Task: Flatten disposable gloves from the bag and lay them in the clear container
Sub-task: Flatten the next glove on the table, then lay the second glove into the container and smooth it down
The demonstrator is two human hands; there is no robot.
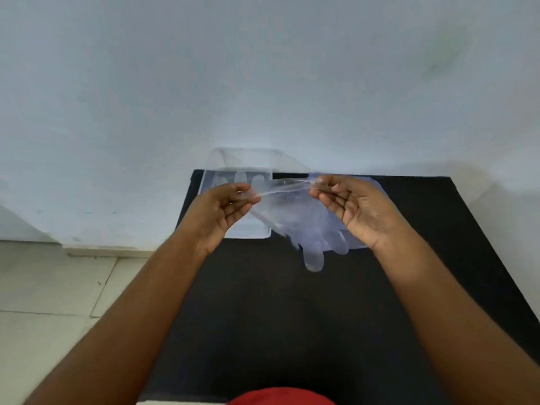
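**Glove held stretched by cuff, container at 10 o'clock**

Left hand (225, 211) and right hand (350, 209) each have a closed pinch grip on the cuff edge of one clear disposable glove (304, 226), pulling it taut between them above the black bench (263, 302). Cuff runs roughly 9-to-3 between the two grips; glove body hangs toward 6 o'clock, fingers down, lowest tip dangling free over the bench. So the long axis runs 12-to-6, hanging not flat.

Clear container (242, 159) sits at the bench's far left corner, about 10 o'clock from the glove, partly behind the left hand. At least one glove (239, 178) seems to lie flat inside it, fingers toward 12; count unclear. Left hand is nearer the container; right hand is well apart from it.

Next move likely a shift toward 10 o'clock, then lowering the glove in. Container's near rim is close under the left hand, could snag the dangling fingers. Open bench toward 6 and 3 o'clock. Bench's left edge is just beside the container, floor tiles (58, 287) below. Bag not identifiable; something pale behind the right hand can't be made out.
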